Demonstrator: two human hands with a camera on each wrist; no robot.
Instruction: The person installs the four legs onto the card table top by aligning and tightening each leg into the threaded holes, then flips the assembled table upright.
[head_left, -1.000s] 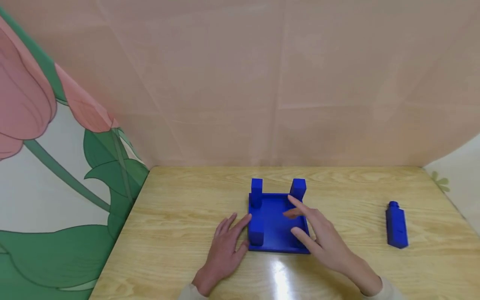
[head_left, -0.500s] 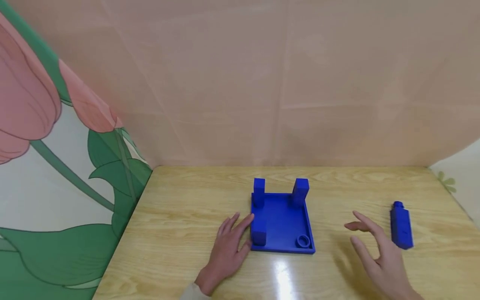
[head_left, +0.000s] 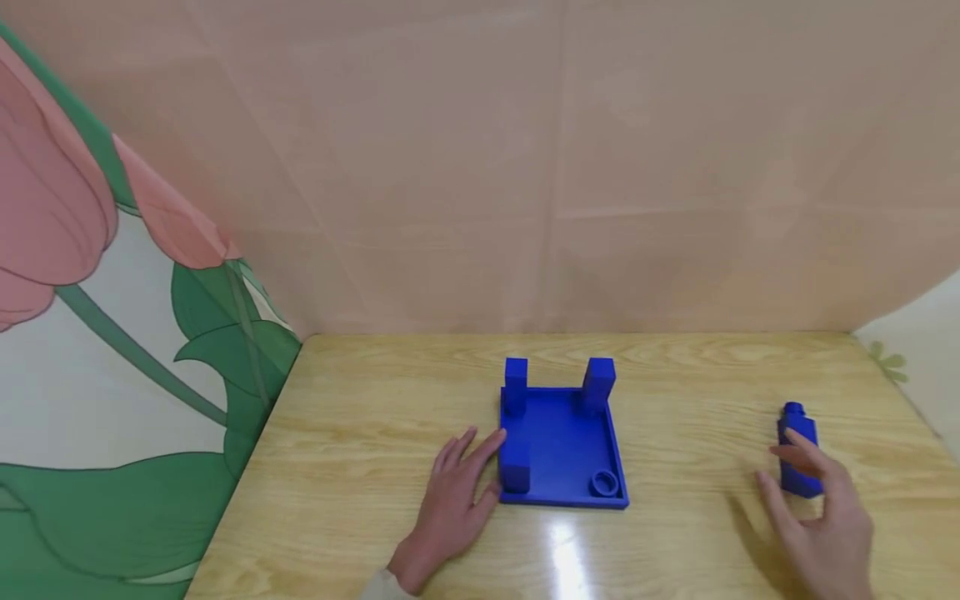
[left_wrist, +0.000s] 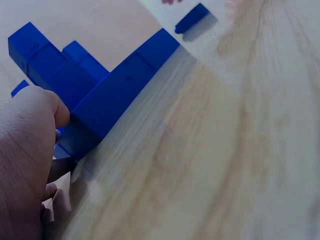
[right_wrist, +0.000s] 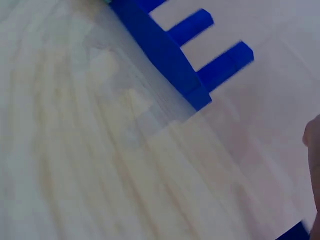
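A blue square panel (head_left: 566,450) with a raised rim lies on the table, three blue block-like legs (head_left: 599,383) standing at its corners. Its near right corner shows a bare round socket (head_left: 603,483). My left hand (head_left: 450,504) rests at the panel's left side, index fingertip and thumb at the rim by the near left leg (head_left: 515,467). Off to the right lies a loose blue leg (head_left: 806,428) with a narrow round neck, pointing away from me. My right hand (head_left: 828,521) is over it, thumb and fingers spread apart, partly covering it.
The wood-grain table (head_left: 675,392) ends at the back against a plain pinkish cloth (head_left: 420,167). A flower-printed cloth (head_left: 112,375) hangs along the left side, and a pale one (head_left: 922,350) along the right.
My right hand has moved right, from over the panel to the loose leg, uncovering the round socket. My left hand has stayed at the panel's left side.
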